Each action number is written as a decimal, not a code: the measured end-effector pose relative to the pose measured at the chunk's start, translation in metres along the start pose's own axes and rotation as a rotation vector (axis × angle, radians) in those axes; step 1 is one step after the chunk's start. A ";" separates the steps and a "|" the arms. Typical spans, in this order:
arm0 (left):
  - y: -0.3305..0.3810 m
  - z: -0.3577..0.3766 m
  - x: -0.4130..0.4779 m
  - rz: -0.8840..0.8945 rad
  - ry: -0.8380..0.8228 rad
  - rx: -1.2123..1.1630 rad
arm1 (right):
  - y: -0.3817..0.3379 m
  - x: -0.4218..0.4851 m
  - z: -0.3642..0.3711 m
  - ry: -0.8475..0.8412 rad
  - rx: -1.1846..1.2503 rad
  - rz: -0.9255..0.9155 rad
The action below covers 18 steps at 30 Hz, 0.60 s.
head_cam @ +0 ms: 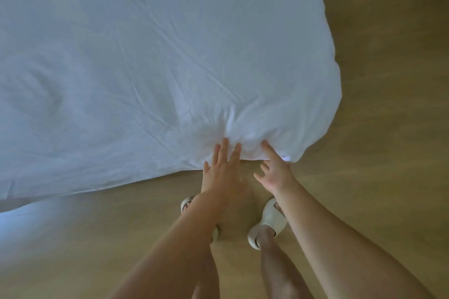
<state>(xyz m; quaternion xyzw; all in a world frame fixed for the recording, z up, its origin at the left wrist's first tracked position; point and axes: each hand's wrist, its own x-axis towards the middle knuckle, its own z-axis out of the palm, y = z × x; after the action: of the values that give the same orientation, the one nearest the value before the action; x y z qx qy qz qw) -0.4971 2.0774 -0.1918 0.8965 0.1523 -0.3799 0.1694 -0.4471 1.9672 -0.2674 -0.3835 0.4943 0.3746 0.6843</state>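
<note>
sheet (145,68) fills upper left, long side running away up-left, corner pointing near-right | left hand (220,170) flat, fingers straight on its near edge | right hand (275,172) splayed at the corner, grip unclear | wood floor (388,128) open right and near

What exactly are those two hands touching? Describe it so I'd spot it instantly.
A big white duvet fills the upper left, bordered by wooden floor. Follow its near edge rightwards to the puffy corner, where the left hand and right hand touch it. Only there does the cloth bunch into deep puckers.
</note>
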 end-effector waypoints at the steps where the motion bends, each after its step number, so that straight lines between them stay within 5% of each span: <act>1: -0.002 0.000 -0.001 -0.002 0.009 -0.017 | -0.004 0.001 0.007 -0.052 0.095 0.000; 14: -0.006 -0.012 -0.027 0.034 0.064 0.001 | 0.011 -0.049 -0.009 0.348 -0.169 -0.295; 18: 0.002 -0.024 -0.041 0.087 -0.041 0.002 | -0.001 -0.080 -0.030 0.380 -0.452 -0.124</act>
<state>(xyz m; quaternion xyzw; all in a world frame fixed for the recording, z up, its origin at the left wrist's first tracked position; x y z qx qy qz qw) -0.5090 2.0797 -0.1457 0.8945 0.1091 -0.3906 0.1880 -0.4766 1.9293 -0.1967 -0.6188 0.4934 0.3541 0.4982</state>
